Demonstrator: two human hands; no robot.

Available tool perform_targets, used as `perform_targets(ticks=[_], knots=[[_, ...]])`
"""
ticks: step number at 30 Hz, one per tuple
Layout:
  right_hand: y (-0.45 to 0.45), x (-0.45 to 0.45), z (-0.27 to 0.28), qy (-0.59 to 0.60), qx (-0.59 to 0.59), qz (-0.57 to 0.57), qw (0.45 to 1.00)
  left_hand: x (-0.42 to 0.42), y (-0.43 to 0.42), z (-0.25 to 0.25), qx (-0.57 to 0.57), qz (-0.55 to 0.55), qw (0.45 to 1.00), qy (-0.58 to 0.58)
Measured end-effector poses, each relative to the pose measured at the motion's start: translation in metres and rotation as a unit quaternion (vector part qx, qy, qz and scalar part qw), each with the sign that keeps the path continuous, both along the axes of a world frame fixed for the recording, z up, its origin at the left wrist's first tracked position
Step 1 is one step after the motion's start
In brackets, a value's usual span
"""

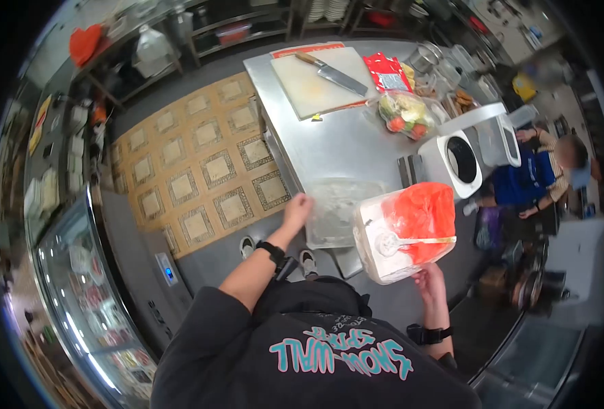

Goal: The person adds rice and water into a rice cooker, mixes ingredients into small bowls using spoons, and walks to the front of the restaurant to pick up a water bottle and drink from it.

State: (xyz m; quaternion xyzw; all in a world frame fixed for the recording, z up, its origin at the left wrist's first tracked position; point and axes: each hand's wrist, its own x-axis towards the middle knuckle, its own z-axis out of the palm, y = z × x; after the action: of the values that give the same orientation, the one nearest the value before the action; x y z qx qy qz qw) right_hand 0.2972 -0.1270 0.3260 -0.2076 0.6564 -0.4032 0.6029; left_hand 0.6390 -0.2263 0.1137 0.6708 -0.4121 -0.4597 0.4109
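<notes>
My left hand is closed, its fingers curled at the left edge of a translucent plastic lid. The lid sits over the near side of the steel table, its surface clouded. At the near right corner of a square plastic tub, my right hand grips the rim, with some fingers hidden beneath. Inside the tub are white powder, a red-orange bag and a white scoop with a long handle. The tub is just right of the lid.
On the steel table are a cutting board with a knife, a red packet, bagged vegetables and a white appliance. A person in blue is at right. A glass display case stands at left.
</notes>
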Motion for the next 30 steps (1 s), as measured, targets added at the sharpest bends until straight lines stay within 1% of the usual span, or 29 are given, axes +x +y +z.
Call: perform_targets(ticks=[2,4,6,8,10,12,15,16,17,18,19,21,24,25,27,28,29,30], knots=[[0.006,0.019,0.008,0.018,-0.001,-0.009,1.0,0.06,-0.01,-0.001,0.01,0.027,0.983,0.181],[0.001,0.04,0.003,0.029,0.012,-0.008,0.999,0.125,-0.015,0.052,0.016,0.043,0.957,0.287],[-0.01,0.068,-0.011,0.013,0.008,-0.017,1.0,0.196,-0.025,0.073,0.029,0.027,0.964,0.262],[-0.023,0.087,-0.03,0.0,0.006,-0.028,1.0,0.239,-0.048,0.06,0.002,0.018,0.98,0.199],[-0.055,0.101,-0.094,-0.064,-0.013,-0.029,0.997,0.264,-0.05,0.135,-0.067,0.101,0.966,0.229],[-0.08,0.119,-0.127,-0.079,-0.014,-0.012,0.997,0.266,-0.069,0.162,-0.13,0.059,0.965,0.221],[-0.097,0.152,-0.12,-0.008,-0.021,-0.02,1.0,0.246,-0.094,0.169,-0.201,0.027,0.96,0.194],[-0.102,0.149,-0.116,0.093,-0.005,0.014,0.996,0.234,-0.1,0.171,-0.222,0.023,0.957,0.184],[-0.109,0.144,-0.111,0.193,0.013,0.05,0.98,0.222,-0.106,0.173,-0.241,0.016,0.96,0.142],[-0.116,0.138,-0.109,0.29,0.031,0.086,0.953,0.208,-0.112,0.177,-0.261,0.011,0.96,0.1],[-0.126,0.129,-0.115,0.347,-0.012,0.025,0.938,0.194,-0.116,0.181,-0.283,0.007,0.957,0.059],[-0.152,0.111,-0.126,0.451,-0.098,-0.097,0.882,0.168,-0.123,0.194,-0.31,0.019,0.95,0.019],[-0.188,0.104,-0.127,0.553,-0.211,-0.01,0.806,0.142,-0.125,0.219,-0.342,0.012,0.937,-0.067],[-0.203,0.109,-0.12,0.549,-0.251,0.006,0.797,0.135,-0.128,0.225,-0.353,0.011,0.93,-0.1],[-0.216,0.134,-0.088,0.537,-0.323,0.038,0.779,0.124,-0.135,0.227,-0.368,-0.004,0.925,-0.097],[-0.216,0.145,-0.071,0.526,-0.288,0.187,0.778,0.122,-0.135,0.227,-0.37,-0.017,0.924,-0.098],[-0.217,0.154,-0.052,0.5,-0.248,0.33,0.761,0.12,-0.134,0.228,-0.37,-0.038,0.921,-0.118],[-0.217,0.156,-0.044,0.465,-0.205,0.465,0.725,0.116,-0.136,0.231,-0.373,-0.06,0.916,-0.135]])
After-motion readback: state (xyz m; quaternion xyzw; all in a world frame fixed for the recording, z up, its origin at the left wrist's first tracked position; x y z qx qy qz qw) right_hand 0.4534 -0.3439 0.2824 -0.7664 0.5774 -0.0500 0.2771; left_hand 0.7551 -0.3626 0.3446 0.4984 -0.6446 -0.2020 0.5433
